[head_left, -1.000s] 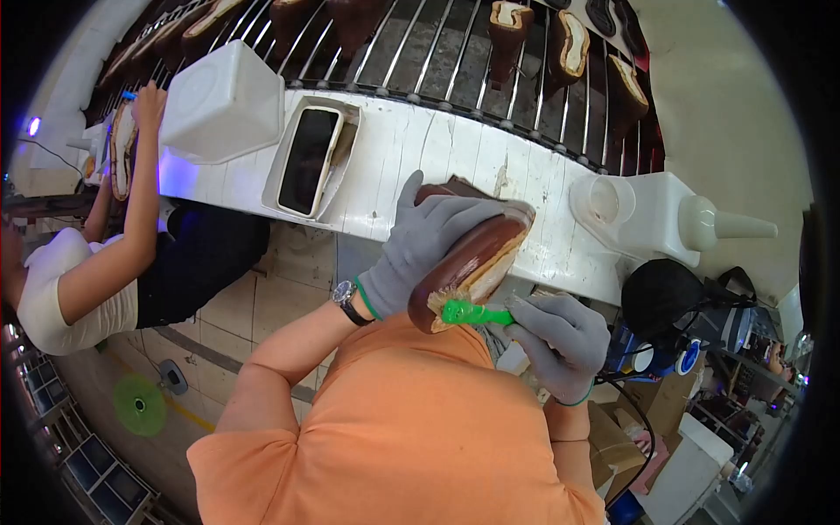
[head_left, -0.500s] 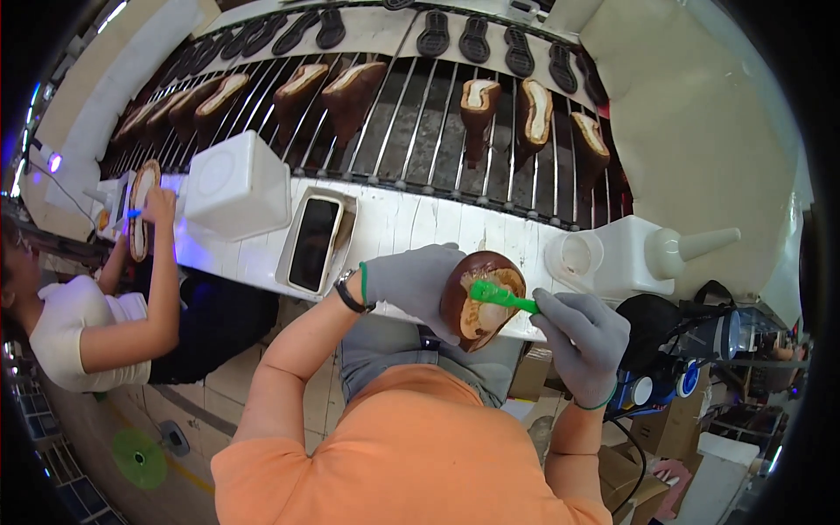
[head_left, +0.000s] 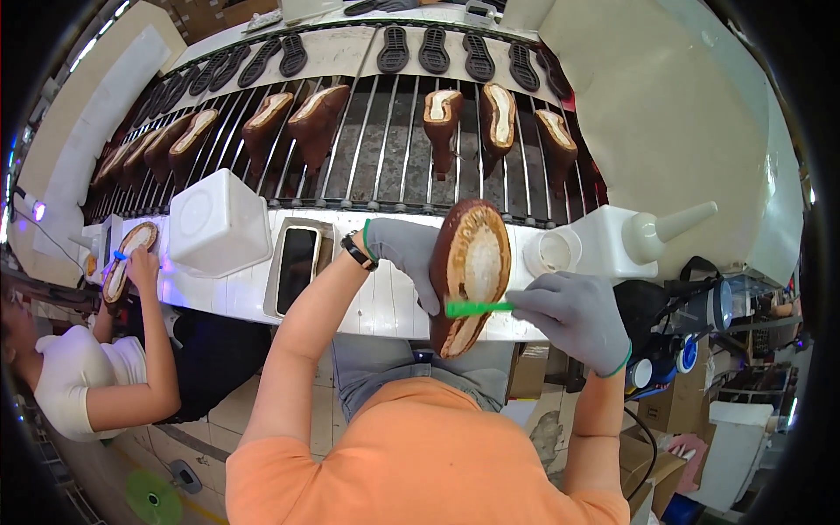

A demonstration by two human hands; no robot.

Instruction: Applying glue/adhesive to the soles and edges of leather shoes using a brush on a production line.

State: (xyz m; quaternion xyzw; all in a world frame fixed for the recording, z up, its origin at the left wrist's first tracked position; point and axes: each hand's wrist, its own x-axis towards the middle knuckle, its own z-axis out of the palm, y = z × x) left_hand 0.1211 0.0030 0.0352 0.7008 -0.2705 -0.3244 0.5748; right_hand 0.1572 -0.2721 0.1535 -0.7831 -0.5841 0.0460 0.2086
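Note:
In front of me, my left hand (head_left: 406, 252), in a grey glove, is closed round the side of a brown shoe upper (head_left: 477, 267). Its underside faces me, showing a pale middle strip and a tan rim. My right hand (head_left: 576, 317), gloved as well, grips a green brush (head_left: 478, 308) by the handle. The brush head lies across the lower part of the underside, and I cannot tell whether it presses on it. Just beyond my right hand stands a small translucent cup (head_left: 555, 252) beside a white bottle with a long nozzle (head_left: 643, 234).
Across the white bench, a roller conveyor (head_left: 372, 175) carries several brown shoe uppers, with black soles (head_left: 433, 50) on a ledge behind. On the bench are a white square container (head_left: 219, 223) and a phone (head_left: 298, 267) in a tray. At left, a co-worker (head_left: 105, 376) brushes another shoe.
The shoe upper has tilted so its whole underside faces me. The green brush has moved from the upper's near end onto its lower underside, and its head now lies level.

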